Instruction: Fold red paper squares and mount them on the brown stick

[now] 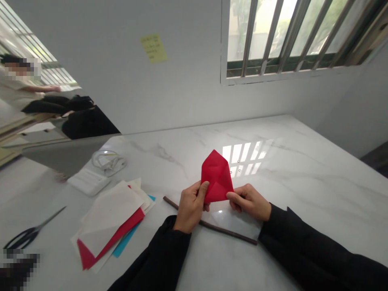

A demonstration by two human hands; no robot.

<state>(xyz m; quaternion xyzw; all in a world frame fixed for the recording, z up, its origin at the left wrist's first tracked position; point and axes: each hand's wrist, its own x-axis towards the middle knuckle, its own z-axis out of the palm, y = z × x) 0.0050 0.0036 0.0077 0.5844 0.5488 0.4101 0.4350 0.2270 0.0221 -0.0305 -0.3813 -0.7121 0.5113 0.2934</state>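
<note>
1. Red paper (216,176): the folded sheet you hold sits between your hands, just above the marble table (303,173), its point tilted away from you.
2. The table carries everything else, including a window reflection just beyond the paper.
3. A stack of paper sheets (112,220), white, red and blue, lies to your left, well apart from your hands.
4. A thin dark rod (212,226) lies on the table beneath your wrists.
5. Scissors (28,233) rest at the far left edge.
6. Your left hand (190,206) pinches the paper's lower left edge.
7. Your right hand (250,201) grips the lower right corner between fingertips.
</note>
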